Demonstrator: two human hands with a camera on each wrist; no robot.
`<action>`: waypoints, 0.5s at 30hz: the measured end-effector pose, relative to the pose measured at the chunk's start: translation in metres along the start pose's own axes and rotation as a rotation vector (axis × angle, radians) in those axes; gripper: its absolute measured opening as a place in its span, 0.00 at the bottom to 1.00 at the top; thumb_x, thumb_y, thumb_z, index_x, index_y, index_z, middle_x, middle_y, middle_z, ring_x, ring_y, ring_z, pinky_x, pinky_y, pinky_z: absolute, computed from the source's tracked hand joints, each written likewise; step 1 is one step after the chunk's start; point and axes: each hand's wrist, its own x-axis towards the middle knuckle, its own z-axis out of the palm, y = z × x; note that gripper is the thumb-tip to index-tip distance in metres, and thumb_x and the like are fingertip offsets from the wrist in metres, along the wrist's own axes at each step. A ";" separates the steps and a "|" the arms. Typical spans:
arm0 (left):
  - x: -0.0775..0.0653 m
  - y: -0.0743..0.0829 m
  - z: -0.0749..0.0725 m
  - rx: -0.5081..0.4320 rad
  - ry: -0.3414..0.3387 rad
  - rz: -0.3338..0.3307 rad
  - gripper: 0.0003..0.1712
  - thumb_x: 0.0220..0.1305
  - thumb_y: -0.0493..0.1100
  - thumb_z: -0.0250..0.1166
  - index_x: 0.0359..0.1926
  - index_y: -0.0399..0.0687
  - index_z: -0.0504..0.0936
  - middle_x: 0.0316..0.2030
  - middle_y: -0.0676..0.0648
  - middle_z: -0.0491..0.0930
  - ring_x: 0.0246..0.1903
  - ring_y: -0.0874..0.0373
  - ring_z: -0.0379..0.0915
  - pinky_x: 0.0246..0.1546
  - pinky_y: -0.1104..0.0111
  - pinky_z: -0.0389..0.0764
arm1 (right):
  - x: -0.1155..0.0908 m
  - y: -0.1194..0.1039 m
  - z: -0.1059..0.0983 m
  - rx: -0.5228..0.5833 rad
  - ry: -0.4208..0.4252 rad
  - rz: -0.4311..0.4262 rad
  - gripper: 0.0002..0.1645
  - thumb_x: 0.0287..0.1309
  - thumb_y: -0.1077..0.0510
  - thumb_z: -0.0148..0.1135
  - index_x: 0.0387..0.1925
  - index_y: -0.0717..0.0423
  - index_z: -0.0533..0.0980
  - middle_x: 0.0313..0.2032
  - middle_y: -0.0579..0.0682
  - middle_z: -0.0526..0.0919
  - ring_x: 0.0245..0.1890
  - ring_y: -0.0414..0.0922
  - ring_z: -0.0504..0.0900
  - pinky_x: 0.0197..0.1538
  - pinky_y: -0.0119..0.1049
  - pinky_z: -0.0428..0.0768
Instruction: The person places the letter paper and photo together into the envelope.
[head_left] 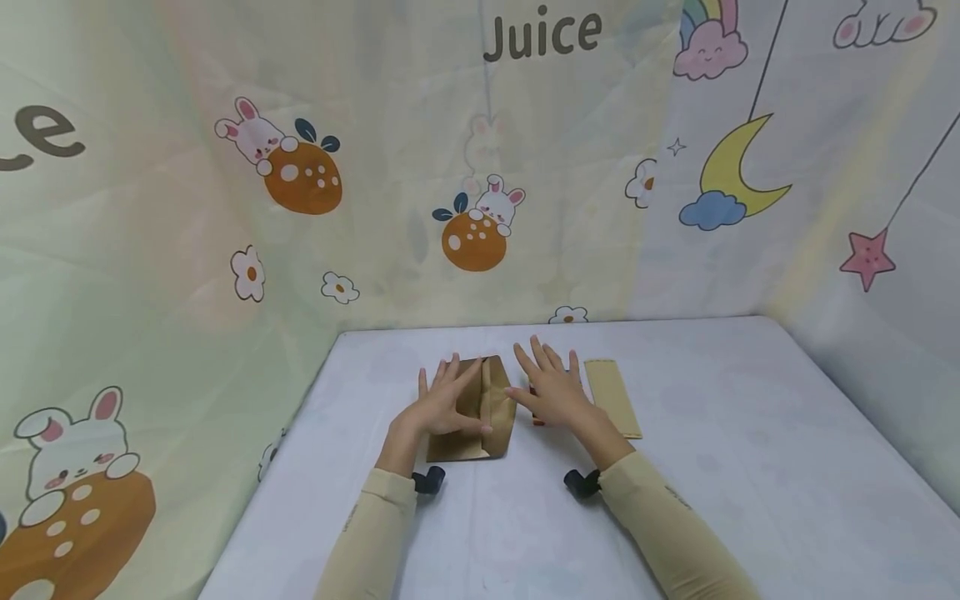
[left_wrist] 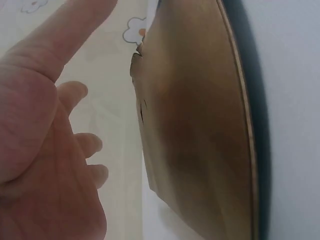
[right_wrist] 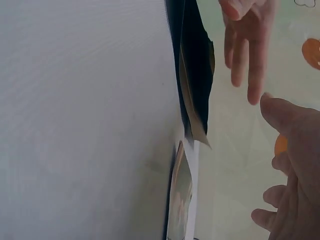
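Observation:
A brown kraft paper envelope (head_left: 457, 446) lies on the table, its pointed flap (head_left: 501, 408) toward the right. Over its left part hovers my left hand (head_left: 438, 408), fingers spread and nothing in them. In the left wrist view, the envelope (left_wrist: 195, 125) stands apart from the left palm (left_wrist: 45, 150). My right hand (head_left: 555, 396), also spread and holding nothing, is just right of the flap. Beneath it, mostly hidden, is a small flat item with coloured edges; a glossy flat piece (right_wrist: 180, 200) shows near the envelope (right_wrist: 197, 75) in the right wrist view.
A tan rectangular strip (head_left: 615, 400) lies right of the right hand. The white table (head_left: 750, 467) ends at the back against a cartoon-printed curtain (head_left: 390, 208). Black wrist cameras (head_left: 430, 481) sit at the inner side of both wrists.

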 end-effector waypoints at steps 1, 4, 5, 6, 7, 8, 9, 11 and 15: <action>0.000 -0.001 0.000 -0.009 -0.008 0.001 0.71 0.49 0.74 0.76 0.84 0.66 0.44 0.83 0.39 0.27 0.82 0.36 0.21 0.73 0.32 0.20 | 0.001 -0.001 0.001 -0.006 -0.001 -0.005 0.51 0.72 0.28 0.52 0.84 0.43 0.48 0.83 0.60 0.44 0.83 0.62 0.46 0.75 0.75 0.37; 0.000 -0.005 0.000 -0.030 -0.026 -0.001 0.73 0.47 0.72 0.79 0.84 0.65 0.45 0.83 0.38 0.27 0.82 0.35 0.22 0.72 0.31 0.20 | 0.004 -0.005 0.002 -0.016 -0.013 -0.008 0.50 0.72 0.29 0.52 0.84 0.42 0.47 0.84 0.59 0.44 0.83 0.61 0.47 0.75 0.76 0.36; 0.000 -0.005 0.000 -0.035 -0.029 -0.003 0.73 0.47 0.72 0.79 0.84 0.65 0.45 0.83 0.37 0.28 0.82 0.34 0.22 0.72 0.31 0.20 | 0.005 -0.006 0.002 -0.025 -0.018 -0.008 0.50 0.72 0.29 0.52 0.84 0.42 0.48 0.84 0.58 0.44 0.83 0.61 0.48 0.75 0.75 0.37; 0.000 -0.005 0.000 -0.041 -0.033 -0.005 0.73 0.46 0.71 0.79 0.84 0.65 0.45 0.83 0.37 0.28 0.82 0.34 0.22 0.72 0.30 0.20 | 0.006 -0.008 0.002 -0.033 -0.023 -0.009 0.50 0.72 0.29 0.52 0.84 0.42 0.48 0.84 0.58 0.45 0.83 0.61 0.48 0.75 0.76 0.37; -0.001 -0.005 0.000 -0.046 -0.035 -0.006 0.72 0.46 0.71 0.80 0.84 0.65 0.46 0.83 0.36 0.29 0.82 0.34 0.22 0.72 0.29 0.20 | 0.006 -0.010 0.001 -0.031 -0.030 -0.009 0.49 0.72 0.29 0.52 0.84 0.42 0.49 0.84 0.58 0.45 0.83 0.61 0.48 0.75 0.76 0.36; -0.001 -0.006 -0.001 -0.046 -0.039 -0.009 0.72 0.47 0.71 0.80 0.84 0.65 0.45 0.83 0.36 0.29 0.82 0.34 0.22 0.72 0.29 0.21 | 0.007 -0.012 0.001 -0.032 -0.034 -0.011 0.49 0.72 0.30 0.53 0.83 0.42 0.49 0.83 0.58 0.46 0.83 0.61 0.49 0.75 0.76 0.36; -0.001 -0.006 -0.001 -0.046 -0.042 -0.012 0.72 0.47 0.70 0.80 0.84 0.66 0.45 0.83 0.36 0.29 0.82 0.35 0.22 0.72 0.29 0.21 | 0.007 -0.014 0.001 -0.033 -0.038 -0.013 0.49 0.72 0.30 0.53 0.83 0.42 0.50 0.83 0.58 0.46 0.82 0.61 0.49 0.75 0.76 0.35; -0.001 -0.006 -0.001 -0.046 -0.048 -0.015 0.72 0.47 0.70 0.80 0.84 0.66 0.45 0.83 0.35 0.29 0.82 0.34 0.22 0.72 0.29 0.21 | 0.008 -0.017 0.002 -0.038 -0.041 -0.024 0.49 0.72 0.30 0.54 0.83 0.43 0.51 0.83 0.58 0.48 0.82 0.61 0.51 0.75 0.77 0.36; -0.003 -0.007 0.000 -0.059 -0.065 -0.020 0.73 0.46 0.69 0.81 0.84 0.66 0.46 0.83 0.33 0.30 0.82 0.33 0.23 0.72 0.29 0.21 | 0.012 -0.026 0.003 -0.027 -0.056 -0.038 0.48 0.72 0.30 0.53 0.83 0.42 0.52 0.83 0.57 0.47 0.82 0.61 0.51 0.75 0.76 0.35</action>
